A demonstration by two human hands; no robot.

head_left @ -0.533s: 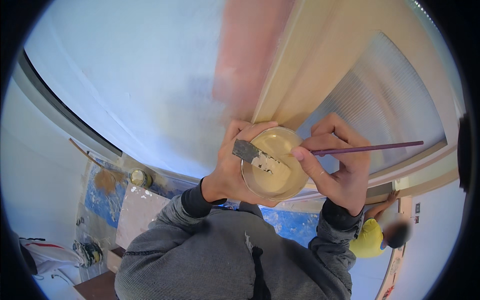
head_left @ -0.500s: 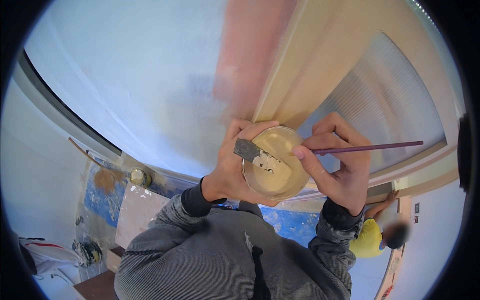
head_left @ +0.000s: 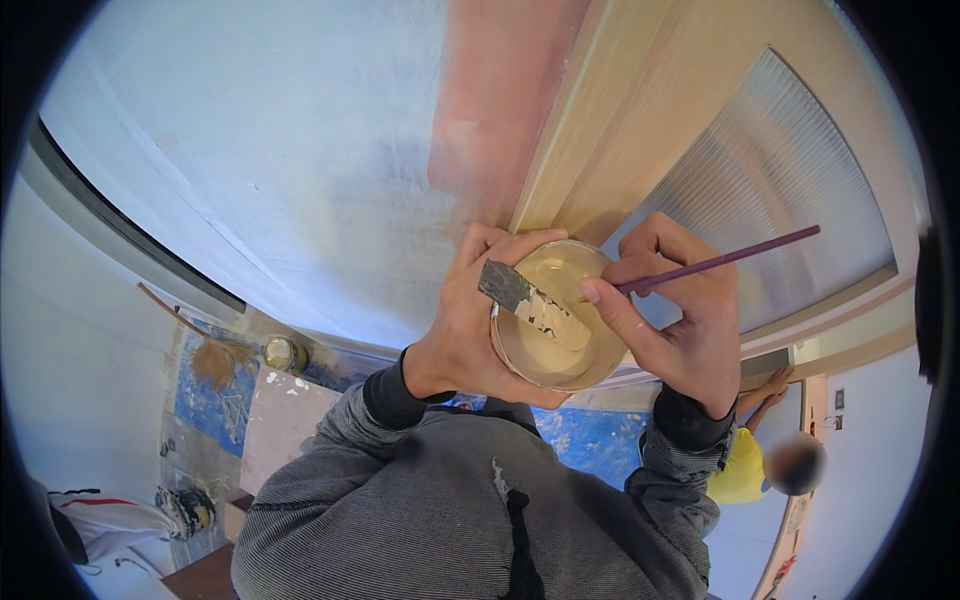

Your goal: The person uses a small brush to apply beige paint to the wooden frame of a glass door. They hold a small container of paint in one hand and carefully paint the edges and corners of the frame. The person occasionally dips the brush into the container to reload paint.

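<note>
1. Paint cup point(head_left: 600, 364), at the middle of the scene, has a straw-coloured broom point(head_left: 212, 360) well to its left, beside a round can point(head_left: 281, 352).
2. Next comes a pale pinkish board point(head_left: 285, 412) spotted with white, on the near side.
3. Left hand point(head_left: 462, 322) is curled firmly around the cup's left side, holding it up with its mouth in view.
4. Dark grey flat strip point(head_left: 530, 303) lies over the cup's left rim, its inner end crusted with patchy beige.
5. The cup itself is round and wide-mouthed, its pale rim smeared, with smooth, creamy beige paint point(head_left: 536, 349) inside and a glossy inner wall on the far side.
6. Right hand point(head_left: 682, 305) pinches a slim purple-handled brush point(head_left: 730, 258), its tip at the cup's mouth, too small to make out clearly.
7. Farther right are a ribbed glass panel point(head_left: 775, 190) and, nearer, a person in a yellow top point(head_left: 738, 472).
</note>
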